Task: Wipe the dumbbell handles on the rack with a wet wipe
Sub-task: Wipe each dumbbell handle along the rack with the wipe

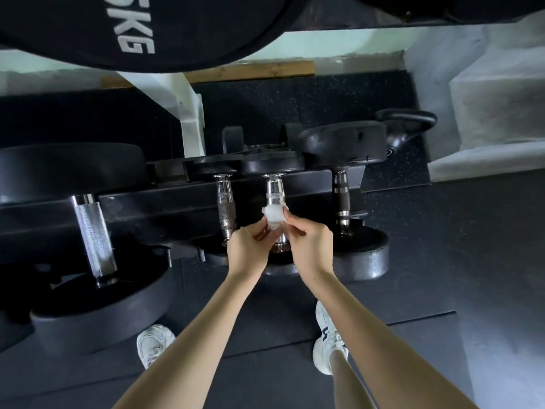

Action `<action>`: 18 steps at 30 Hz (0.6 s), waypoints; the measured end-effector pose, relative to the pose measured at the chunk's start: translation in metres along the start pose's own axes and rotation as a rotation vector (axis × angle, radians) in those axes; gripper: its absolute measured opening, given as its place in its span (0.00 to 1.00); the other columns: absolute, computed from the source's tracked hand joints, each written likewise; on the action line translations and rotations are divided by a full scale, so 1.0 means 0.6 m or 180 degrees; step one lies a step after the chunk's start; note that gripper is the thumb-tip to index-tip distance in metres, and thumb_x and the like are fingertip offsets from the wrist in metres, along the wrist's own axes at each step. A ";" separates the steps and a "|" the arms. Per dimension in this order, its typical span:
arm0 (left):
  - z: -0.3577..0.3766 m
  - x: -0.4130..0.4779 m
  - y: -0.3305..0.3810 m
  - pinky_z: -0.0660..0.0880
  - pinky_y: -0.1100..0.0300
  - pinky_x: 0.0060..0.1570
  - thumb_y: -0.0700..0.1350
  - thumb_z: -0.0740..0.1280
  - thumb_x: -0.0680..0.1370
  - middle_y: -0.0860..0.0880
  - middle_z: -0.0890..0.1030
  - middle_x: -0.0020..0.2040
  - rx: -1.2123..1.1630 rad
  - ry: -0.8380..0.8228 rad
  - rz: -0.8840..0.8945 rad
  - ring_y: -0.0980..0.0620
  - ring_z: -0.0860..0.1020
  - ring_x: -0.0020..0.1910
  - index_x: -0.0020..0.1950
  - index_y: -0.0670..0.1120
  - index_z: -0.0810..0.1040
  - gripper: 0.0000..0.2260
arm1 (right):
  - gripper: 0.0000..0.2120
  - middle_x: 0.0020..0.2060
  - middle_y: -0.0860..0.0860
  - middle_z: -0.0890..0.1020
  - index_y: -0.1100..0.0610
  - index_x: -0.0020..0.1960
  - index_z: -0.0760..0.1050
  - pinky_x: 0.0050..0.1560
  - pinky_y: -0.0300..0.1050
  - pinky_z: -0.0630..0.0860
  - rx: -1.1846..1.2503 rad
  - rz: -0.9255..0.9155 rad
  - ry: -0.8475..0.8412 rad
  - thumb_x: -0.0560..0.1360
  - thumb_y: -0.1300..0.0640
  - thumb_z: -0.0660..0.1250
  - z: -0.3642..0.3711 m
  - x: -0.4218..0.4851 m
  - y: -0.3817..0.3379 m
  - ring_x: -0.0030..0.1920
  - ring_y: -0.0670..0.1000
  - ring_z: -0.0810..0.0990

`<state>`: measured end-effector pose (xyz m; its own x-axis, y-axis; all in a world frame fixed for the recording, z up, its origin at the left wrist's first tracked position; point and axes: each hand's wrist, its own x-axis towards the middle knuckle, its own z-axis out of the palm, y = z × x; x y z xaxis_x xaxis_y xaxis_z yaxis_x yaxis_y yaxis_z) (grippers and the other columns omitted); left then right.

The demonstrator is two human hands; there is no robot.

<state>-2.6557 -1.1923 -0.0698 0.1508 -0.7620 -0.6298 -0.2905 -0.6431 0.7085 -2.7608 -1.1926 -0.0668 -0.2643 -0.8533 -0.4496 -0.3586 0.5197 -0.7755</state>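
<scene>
Several dumbbells lie across a black rack [177,199] with their chrome handles pointing toward me. A crumpled white wet wipe [274,216] sits against the middle of one chrome handle [275,188]. My left hand [250,249] and my right hand [309,246] meet over this handle, and the fingertips of both pinch the wipe. The lower part of the handle is hidden behind my hands. Another chrome handle [225,208] lies just to the left, a large knurled handle [94,234] farther left, and a dark-grip handle [342,202] to the right.
A big black weight plate [132,28] marked "KG" hangs overhead at the top left. A kettlebell [407,125] stands on the dark rubber floor behind the rack. A white post [191,125] rises behind the rack. My two white shoes [327,340] stand on the floor mat.
</scene>
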 end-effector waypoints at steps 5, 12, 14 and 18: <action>-0.011 0.019 0.022 0.71 0.60 0.48 0.52 0.66 0.77 0.54 0.83 0.44 -0.0051 -0.0278 0.0167 0.58 0.76 0.45 0.50 0.54 0.81 0.06 | 0.13 0.46 0.51 0.85 0.54 0.58 0.80 0.33 0.26 0.68 -0.0240 -0.0054 0.0209 0.77 0.64 0.64 0.006 0.027 -0.029 0.37 0.41 0.77; -0.015 0.021 0.040 0.76 0.62 0.47 0.46 0.73 0.72 0.55 0.81 0.40 -0.0090 0.0469 0.0088 0.57 0.79 0.42 0.51 0.44 0.84 0.09 | 0.10 0.40 0.54 0.78 0.54 0.51 0.82 0.35 0.48 0.75 -0.1896 -0.1340 0.1158 0.71 0.57 0.67 0.022 0.007 -0.011 0.37 0.56 0.77; -0.022 0.023 0.039 0.74 0.69 0.43 0.41 0.72 0.73 0.57 0.80 0.39 -0.0164 0.0448 -0.0012 0.60 0.77 0.41 0.51 0.43 0.83 0.08 | 0.12 0.43 0.56 0.76 0.59 0.54 0.79 0.38 0.48 0.76 -0.1841 -0.1435 0.0894 0.72 0.58 0.68 0.031 0.002 -0.005 0.41 0.56 0.75; -0.051 0.025 0.040 0.74 0.65 0.49 0.36 0.66 0.76 0.53 0.82 0.45 -0.0339 -0.0121 -0.0126 0.55 0.80 0.49 0.55 0.44 0.82 0.10 | 0.17 0.47 0.57 0.76 0.62 0.60 0.76 0.46 0.46 0.75 -0.1244 -0.1428 0.0627 0.73 0.55 0.68 0.041 0.002 -0.003 0.46 0.57 0.76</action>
<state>-2.6312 -1.2214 -0.0523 0.1236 -0.7338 -0.6681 -0.1827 -0.6786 0.7115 -2.7386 -1.1954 -0.0767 -0.1587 -0.9873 0.0013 -0.7640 0.1220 -0.6336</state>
